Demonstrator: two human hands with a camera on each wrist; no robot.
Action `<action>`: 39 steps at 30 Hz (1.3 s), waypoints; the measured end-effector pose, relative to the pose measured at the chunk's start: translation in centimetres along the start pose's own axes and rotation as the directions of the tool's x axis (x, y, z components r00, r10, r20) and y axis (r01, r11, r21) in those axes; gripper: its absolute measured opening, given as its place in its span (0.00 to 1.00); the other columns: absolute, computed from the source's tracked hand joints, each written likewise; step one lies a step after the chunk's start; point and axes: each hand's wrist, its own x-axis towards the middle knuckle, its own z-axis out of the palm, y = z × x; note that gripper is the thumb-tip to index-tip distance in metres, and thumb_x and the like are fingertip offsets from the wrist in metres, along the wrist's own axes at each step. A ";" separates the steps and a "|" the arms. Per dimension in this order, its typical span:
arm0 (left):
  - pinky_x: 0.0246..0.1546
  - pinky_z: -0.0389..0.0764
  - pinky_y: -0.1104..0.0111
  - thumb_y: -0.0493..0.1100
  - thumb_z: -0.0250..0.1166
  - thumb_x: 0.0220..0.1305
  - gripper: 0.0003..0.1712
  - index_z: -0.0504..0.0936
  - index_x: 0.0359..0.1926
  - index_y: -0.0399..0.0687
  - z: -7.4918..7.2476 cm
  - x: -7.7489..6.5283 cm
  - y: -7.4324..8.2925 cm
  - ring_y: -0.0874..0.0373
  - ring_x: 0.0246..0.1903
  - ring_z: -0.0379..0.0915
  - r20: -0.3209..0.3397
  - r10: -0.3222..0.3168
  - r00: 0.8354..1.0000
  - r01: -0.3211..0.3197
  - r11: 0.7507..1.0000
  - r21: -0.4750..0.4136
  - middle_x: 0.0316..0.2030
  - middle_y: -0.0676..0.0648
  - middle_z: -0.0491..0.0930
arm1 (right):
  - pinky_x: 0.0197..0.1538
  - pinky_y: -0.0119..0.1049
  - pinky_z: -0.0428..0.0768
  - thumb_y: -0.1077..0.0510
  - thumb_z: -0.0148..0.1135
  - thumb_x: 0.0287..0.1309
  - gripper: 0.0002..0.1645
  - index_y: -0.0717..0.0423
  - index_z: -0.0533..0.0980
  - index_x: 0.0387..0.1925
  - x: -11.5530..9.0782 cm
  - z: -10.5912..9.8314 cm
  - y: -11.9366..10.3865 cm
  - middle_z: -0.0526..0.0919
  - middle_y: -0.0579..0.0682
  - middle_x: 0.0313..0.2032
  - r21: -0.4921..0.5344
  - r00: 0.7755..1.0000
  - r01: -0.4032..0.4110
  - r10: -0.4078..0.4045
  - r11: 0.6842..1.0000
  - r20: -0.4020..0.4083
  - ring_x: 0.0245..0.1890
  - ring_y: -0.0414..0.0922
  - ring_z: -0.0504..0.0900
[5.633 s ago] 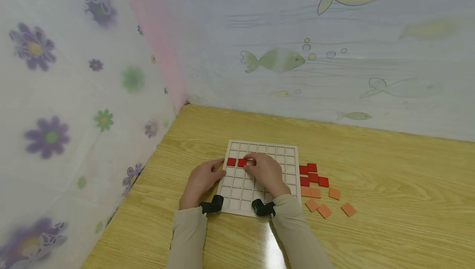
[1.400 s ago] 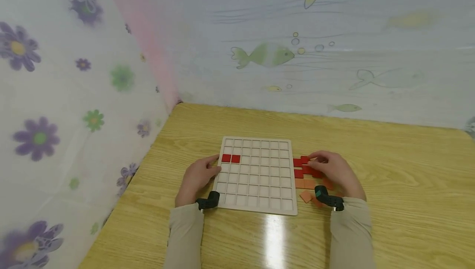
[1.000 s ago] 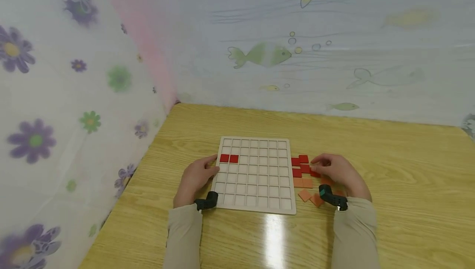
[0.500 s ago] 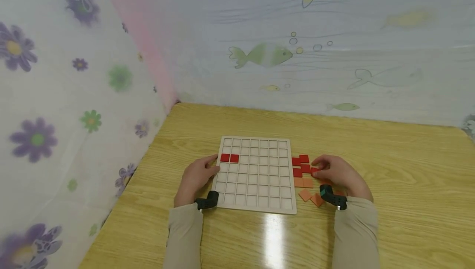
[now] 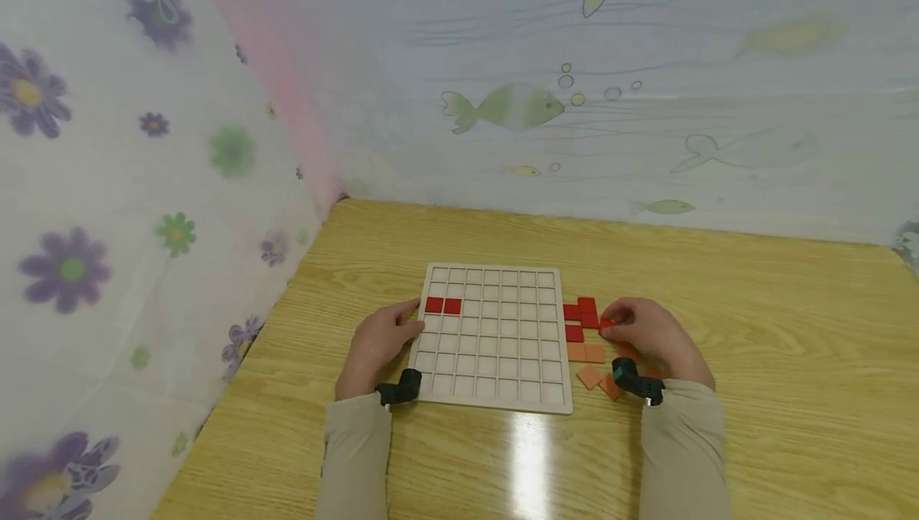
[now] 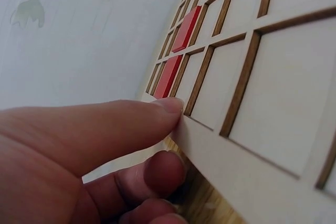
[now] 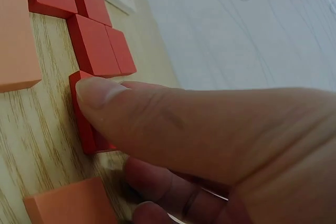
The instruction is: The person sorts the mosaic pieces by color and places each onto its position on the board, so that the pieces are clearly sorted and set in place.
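A pale wooden grid board [image 5: 495, 408] lies on the table, with two red square tiles [image 5: 443, 305] side by side in the third row from the far edge. My left hand [image 5: 376, 344] is at the board's left edge. Its straight thumb rests on the rim [image 6: 210, 163] in the left wrist view, with the other fingers bent beside the edge. To the right of the board, my right hand [image 5: 656, 336] pinches a red tile [image 7: 86, 124], thumb on its face. The index fingertip is mostly hidden behind the thumb. Several other red tiles [image 7: 94, 45] lie just beyond it.
Several orange tiles [image 5: 590, 377] lie nearer me beside the board's right edge, some partly covered by my right hand and its wrist camera [image 5: 635, 380]. The wood-grain table [image 5: 811, 344] meets painted walls at the left and back.
My right hand has gone from the second red tile on the board to the loose tiles at the right. It now pinches one, which has shifted slightly. My left hand stays at the edge.
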 end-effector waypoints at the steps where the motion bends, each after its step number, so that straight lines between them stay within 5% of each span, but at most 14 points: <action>1: 0.23 0.62 0.68 0.50 0.60 0.58 0.27 0.70 0.60 0.57 0.0 0.0 0.0 0.58 0.19 0.61 0.000 0.001 1.000 -0.001 1.000 0.002 0.21 0.52 0.69 | 0.40 0.41 0.70 0.56 0.62 0.53 0.18 0.62 0.74 0.44 0.0 0.0 0.0 0.77 0.52 0.37 -0.004 1.000 -0.003 0.003 1.000 -0.001 0.36 0.47 0.74; 13: 0.26 0.64 0.67 0.50 0.60 0.58 0.27 0.69 0.60 0.58 0.0 0.0 0.1 0.58 0.21 0.63 0.012 -0.023 1.000 0.023 1.000 0.001 0.23 0.52 0.71 | 0.38 0.39 0.68 0.57 0.60 0.54 0.10 0.57 0.75 0.37 0.2 0.1 -0.3 0.77 0.51 0.35 -0.002 0.999 -0.043 0.043 0.999 -0.020 0.34 0.47 0.71; 20: 0.22 0.63 0.68 0.50 0.60 0.58 0.27 0.69 0.60 0.58 0.1 0.0 0.1 0.57 0.19 0.62 0.007 -0.016 1.000 0.016 1.000 -0.008 0.21 0.51 0.70 | 0.41 0.43 0.69 0.57 0.60 0.54 0.19 0.61 0.73 0.47 0.3 0.1 -0.2 0.76 0.54 0.39 -0.009 0.999 -0.027 0.026 1.000 -0.030 0.38 0.49 0.72; 39: 0.22 0.62 0.68 0.51 0.59 0.58 0.26 0.70 0.59 0.59 0.2 0.1 0.0 0.57 0.18 0.61 0.004 -0.024 1.000 0.024 1.000 -0.008 0.21 0.51 0.69 | 0.41 0.42 0.69 0.57 0.60 0.54 0.20 0.61 0.73 0.47 0.3 0.1 -0.2 0.76 0.54 0.39 0.029 0.995 -0.085 0.086 0.996 -0.040 0.37 0.48 0.72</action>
